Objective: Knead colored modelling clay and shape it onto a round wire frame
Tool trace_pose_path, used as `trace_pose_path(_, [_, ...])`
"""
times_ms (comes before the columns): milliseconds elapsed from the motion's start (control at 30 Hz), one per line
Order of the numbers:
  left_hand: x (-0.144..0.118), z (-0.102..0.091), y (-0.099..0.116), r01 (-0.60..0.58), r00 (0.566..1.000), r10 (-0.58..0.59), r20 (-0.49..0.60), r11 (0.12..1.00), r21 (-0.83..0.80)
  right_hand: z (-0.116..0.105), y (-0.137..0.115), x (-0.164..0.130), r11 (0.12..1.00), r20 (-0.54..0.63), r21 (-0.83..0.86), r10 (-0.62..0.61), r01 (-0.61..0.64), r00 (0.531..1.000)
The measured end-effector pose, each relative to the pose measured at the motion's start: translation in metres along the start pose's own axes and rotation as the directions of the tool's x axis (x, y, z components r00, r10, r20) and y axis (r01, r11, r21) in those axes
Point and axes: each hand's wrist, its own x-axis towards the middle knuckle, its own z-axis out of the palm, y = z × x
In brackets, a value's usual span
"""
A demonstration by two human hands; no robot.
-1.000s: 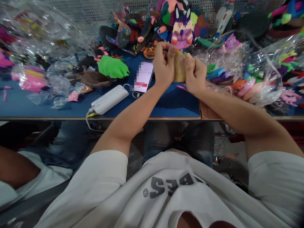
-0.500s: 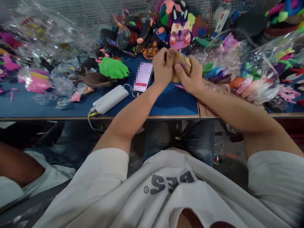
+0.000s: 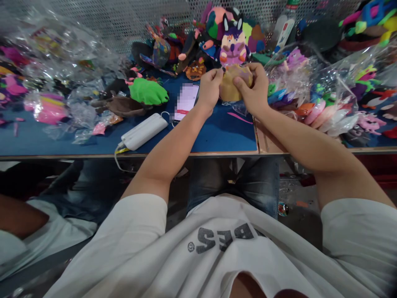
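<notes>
Between my two hands is a tan piece of modelling clay (image 3: 230, 89) with faint purple streaks, held up above the blue table. My left hand (image 3: 209, 92) pinches its left edge with closed fingers. From the right, my right hand (image 3: 258, 92) grips it, the thumb across its front and the other fingers mostly hidden behind. Just beyond the clay stands a purple clay figure (image 3: 234, 49) with pointed black-and-white ears. A thin pink strip (image 3: 240, 118) lies below my right hand.
Left of my hands are a phone (image 3: 186, 103), a white power bank (image 3: 145, 131) with a cable, and a bright green clay piece (image 3: 148, 91). Plastic bags with colourful clay (image 3: 328, 99) crowd the right side. A perforated metal screen (image 3: 120, 25) rises behind. Another person's arm (image 3: 21, 215) is at lower left.
The tan clay has turned or spread and shows a broader face. My left fingers have shifted to its edge, and my right hand has moved slightly right. More of the pink strip shows.
</notes>
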Motion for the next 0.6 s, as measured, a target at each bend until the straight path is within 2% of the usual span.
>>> trace_pose_path(67, [0.003,-0.002,-0.007,-0.036,0.999,0.035,0.013,0.999,0.013,-0.011,-0.008,0.003,0.979,-0.053,-0.108,-0.179,0.173,0.982])
trace_pose_path(100, [0.004,-0.003,-0.01,-0.047,0.999,0.047,0.015,0.999,-0.001,-0.017,-0.014,0.003,0.945,-0.021,-0.17,-0.289,0.281,0.957])
trace_pose_path(167, [0.004,-0.004,-0.01,0.012,1.0,-0.011,0.009,0.999,-0.036,-0.025,-0.023,0.003,0.841,0.164,-0.274,-0.436,0.466,0.885])
trace_pose_path(200, [0.003,-0.005,-0.008,0.041,0.999,-0.041,0.012,0.998,-0.041,-0.027,-0.026,0.002,0.8,0.275,-0.311,-0.441,0.513,0.854])
trace_pose_path(267, [-0.001,-0.006,0.0,0.096,0.995,-0.095,0.018,0.995,-0.015,-0.029,-0.029,0.001,0.779,0.426,-0.37,-0.342,0.506,0.838])
trace_pose_path(333, [-0.004,-0.009,0.009,0.134,0.99,-0.135,0.04,0.991,0.022,-0.029,-0.024,0.002,0.809,0.459,-0.38,-0.256,0.449,0.851])
trace_pose_path(467, [-0.008,-0.014,0.022,0.134,0.979,-0.136,0.153,0.991,0.022,-0.026,-0.004,0.006,0.833,0.429,-0.274,-0.341,0.48,0.837])
trace_pose_path(533, [-0.008,-0.014,0.023,0.135,0.977,-0.139,0.163,0.99,0.032,-0.025,0.002,0.008,0.851,0.368,-0.281,-0.332,0.445,0.868])
trace_pose_path(600, [-0.007,-0.014,0.023,0.157,0.976,-0.166,0.138,0.985,0.072,-0.024,0.001,0.007,0.886,0.29,-0.325,-0.24,0.331,0.927])
